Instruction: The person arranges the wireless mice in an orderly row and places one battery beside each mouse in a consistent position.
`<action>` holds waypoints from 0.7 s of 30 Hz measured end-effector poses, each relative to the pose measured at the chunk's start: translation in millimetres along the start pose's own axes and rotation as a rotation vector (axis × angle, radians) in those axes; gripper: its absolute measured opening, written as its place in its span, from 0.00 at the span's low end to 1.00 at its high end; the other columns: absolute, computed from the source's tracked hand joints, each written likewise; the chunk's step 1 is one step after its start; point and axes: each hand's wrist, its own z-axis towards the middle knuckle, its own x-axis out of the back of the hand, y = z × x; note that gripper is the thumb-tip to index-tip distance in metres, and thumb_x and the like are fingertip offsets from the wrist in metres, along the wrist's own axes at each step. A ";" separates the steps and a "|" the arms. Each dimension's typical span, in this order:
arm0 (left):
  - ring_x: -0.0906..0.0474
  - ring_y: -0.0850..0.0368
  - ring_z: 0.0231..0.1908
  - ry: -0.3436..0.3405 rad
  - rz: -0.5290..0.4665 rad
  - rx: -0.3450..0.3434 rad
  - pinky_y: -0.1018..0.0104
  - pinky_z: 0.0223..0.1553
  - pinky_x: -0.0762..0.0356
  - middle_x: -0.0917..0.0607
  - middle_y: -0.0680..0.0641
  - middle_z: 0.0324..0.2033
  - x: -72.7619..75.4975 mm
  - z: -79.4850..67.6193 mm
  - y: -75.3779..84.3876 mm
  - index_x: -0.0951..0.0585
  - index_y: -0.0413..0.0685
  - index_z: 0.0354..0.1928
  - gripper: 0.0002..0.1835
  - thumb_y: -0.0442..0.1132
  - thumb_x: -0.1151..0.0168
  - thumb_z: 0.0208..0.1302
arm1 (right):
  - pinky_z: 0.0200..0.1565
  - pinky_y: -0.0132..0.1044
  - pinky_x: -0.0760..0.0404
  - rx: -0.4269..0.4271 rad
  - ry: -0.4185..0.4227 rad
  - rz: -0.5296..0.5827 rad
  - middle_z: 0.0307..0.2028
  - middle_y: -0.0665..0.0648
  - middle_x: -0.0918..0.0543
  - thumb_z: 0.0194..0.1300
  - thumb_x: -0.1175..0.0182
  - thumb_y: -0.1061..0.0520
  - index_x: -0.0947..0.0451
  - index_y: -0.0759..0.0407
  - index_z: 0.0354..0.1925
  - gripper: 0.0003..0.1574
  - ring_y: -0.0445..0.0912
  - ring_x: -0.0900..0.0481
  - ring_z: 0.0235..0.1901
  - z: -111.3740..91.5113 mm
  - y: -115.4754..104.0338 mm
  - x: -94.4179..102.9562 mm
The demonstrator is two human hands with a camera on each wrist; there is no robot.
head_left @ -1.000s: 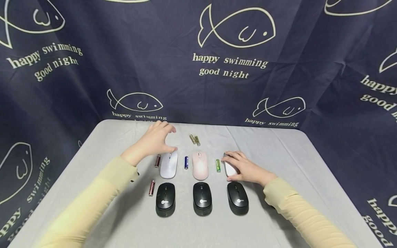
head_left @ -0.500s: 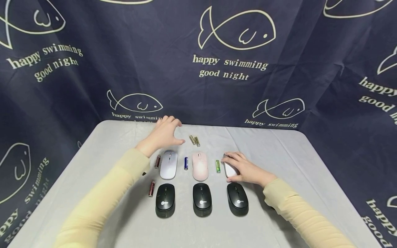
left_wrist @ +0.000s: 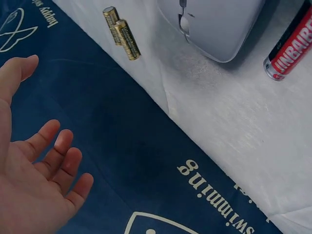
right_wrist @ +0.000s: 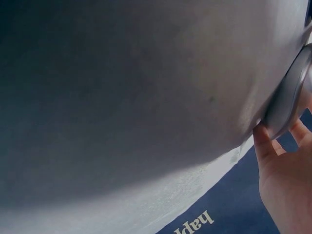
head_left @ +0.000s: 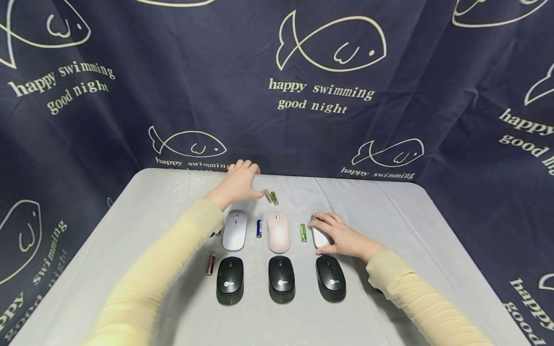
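Note:
At the back of the table, my left hand (head_left: 239,183) hovers empty, fingers and thumb spread apart, just left of two gold batteries (head_left: 271,197). The left wrist view shows its palm side, apart from the batteries. On the right, my right hand (head_left: 344,236) grips a white mouse (head_left: 321,240) from its right side, thumb at the near edge and fingers over the far part; much of the mouse is covered. A green battery (head_left: 303,232) lies just left of it. Further left are a pink mouse (head_left: 279,235), a blue battery (head_left: 258,228) and a silver mouse (head_left: 234,233).
Three black mice stand in a front row: left (head_left: 230,278), middle (head_left: 281,278) and right (head_left: 331,278). A red battery (head_left: 210,264) lies left of them. Another red-and-black battery (left_wrist: 292,46) is mostly behind my left sleeve in the head view. A dark printed curtain (head_left: 242,86) surrounds the table.
My left hand has moved right and away from me, from above the silver mouse to beside the gold batteries. The right hand has stayed on the white mouse.

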 end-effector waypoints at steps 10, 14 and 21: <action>0.36 0.47 0.48 -0.046 0.003 0.041 0.55 0.49 0.39 0.26 0.45 0.45 -16.7 16.3 -0.2 0.25 0.43 0.52 0.34 0.55 0.29 0.45 | 0.59 0.56 0.35 -0.010 0.000 0.008 0.64 0.65 0.35 0.47 0.28 0.42 0.30 0.54 0.60 0.44 0.59 0.40 0.63 -1.0 -1.9 0.5; 0.36 0.47 0.48 -0.076 0.004 0.059 0.55 0.48 0.39 0.26 0.44 0.46 -24.3 19.8 -0.5 0.26 0.44 0.52 0.33 0.55 0.31 0.47 | 0.59 0.56 0.35 -0.006 0.002 0.007 0.64 0.65 0.35 0.47 0.28 0.42 0.30 0.54 0.60 0.44 0.59 0.40 0.63 -0.9 -1.5 -0.2; 0.37 0.48 0.49 -0.109 0.024 0.087 0.55 0.51 0.40 0.26 0.44 0.48 -34.1 24.5 -0.7 0.26 0.45 0.53 0.33 0.55 0.30 0.47 | 0.59 0.56 0.35 -0.010 0.000 0.019 0.64 0.65 0.35 0.47 0.28 0.43 0.30 0.54 0.60 0.44 0.59 0.41 0.63 -0.7 -1.8 0.4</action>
